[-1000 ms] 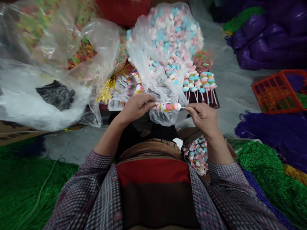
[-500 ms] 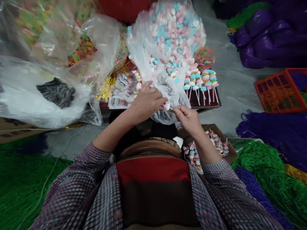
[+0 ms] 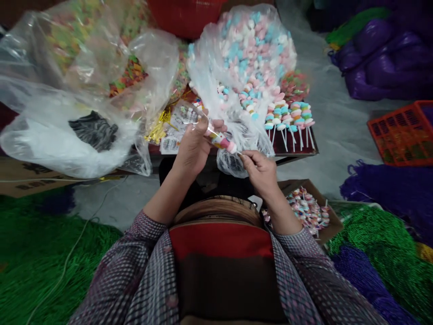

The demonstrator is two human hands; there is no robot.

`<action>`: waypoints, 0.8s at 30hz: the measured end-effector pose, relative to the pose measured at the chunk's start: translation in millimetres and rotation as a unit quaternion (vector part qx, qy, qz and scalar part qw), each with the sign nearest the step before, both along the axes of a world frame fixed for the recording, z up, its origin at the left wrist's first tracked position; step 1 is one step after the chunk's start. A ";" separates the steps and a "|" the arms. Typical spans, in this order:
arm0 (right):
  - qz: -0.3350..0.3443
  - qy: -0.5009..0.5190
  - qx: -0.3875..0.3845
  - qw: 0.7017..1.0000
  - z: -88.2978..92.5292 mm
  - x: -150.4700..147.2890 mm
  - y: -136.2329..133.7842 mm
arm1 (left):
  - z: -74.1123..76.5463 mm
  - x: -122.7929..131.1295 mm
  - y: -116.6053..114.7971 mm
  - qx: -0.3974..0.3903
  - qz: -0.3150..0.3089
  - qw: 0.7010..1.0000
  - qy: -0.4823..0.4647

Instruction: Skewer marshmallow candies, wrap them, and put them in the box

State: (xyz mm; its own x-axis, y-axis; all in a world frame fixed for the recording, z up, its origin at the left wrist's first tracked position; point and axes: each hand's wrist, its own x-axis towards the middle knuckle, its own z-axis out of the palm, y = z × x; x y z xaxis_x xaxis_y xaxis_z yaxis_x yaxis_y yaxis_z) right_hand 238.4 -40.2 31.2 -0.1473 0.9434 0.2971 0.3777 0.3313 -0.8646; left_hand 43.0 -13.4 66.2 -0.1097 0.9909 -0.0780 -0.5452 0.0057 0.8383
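My left hand (image 3: 192, 146) is closed round a small clear printed sleeve (image 3: 189, 116) with a candy skewer (image 3: 223, 142) pushed into it. My right hand (image 3: 259, 169) pinches the skewer's white stick at its lower end. Both hands hover over the front edge of a low dark table (image 3: 294, 151). Just behind them stands a big clear bag of pink, blue and white candies (image 3: 248, 49). A row of finished candy skewers (image 3: 291, 119) lies on the table to the right.
Clear bags of mixed coloured candies (image 3: 91, 67) fill the left. Gold twist ties (image 3: 157, 128) and printed sleeves (image 3: 171, 143) lie on the table. A cardboard box of wrapped skewers (image 3: 309, 210) sits by my right elbow. Green (image 3: 37, 266) and purple (image 3: 392, 189) bead strands and an orange crate (image 3: 402, 133) surround me.
The skewer was held level between both hands; it has since slid tip-first into the clear sleeve, which my left hand now tilts up to the left. My right hand moved left.
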 end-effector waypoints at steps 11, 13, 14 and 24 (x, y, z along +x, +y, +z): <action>0.103 0.229 -0.326 0.911 0.8 -30.5 -13.2 | 15.2 13.5 -5.1 -0.043 -0.054 0.990 -0.125; 0.094 0.249 -0.327 0.907 1.6 -35.2 -12.9 | 10.8 12.4 -3.1 -0.037 -0.054 0.992 -0.106; 0.081 0.243 -0.307 0.917 2.0 -36.5 -12.6 | 7.9 11.0 -1.6 -0.029 -0.051 0.994 -0.091; -0.010 0.018 -0.075 0.997 -9.1 -33.7 -11.6 | -12.6 -0.5 10.2 0.016 0.003 0.997 0.069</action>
State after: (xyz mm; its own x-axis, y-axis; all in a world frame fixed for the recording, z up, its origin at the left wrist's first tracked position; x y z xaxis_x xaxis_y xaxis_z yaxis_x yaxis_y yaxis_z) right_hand 204.7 -51.7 22.1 -0.1201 0.9801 0.1580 0.3515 0.1908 -0.9165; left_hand 42.5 -3.2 53.7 -0.1225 0.9920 -0.0300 -0.4245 -0.0250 0.9051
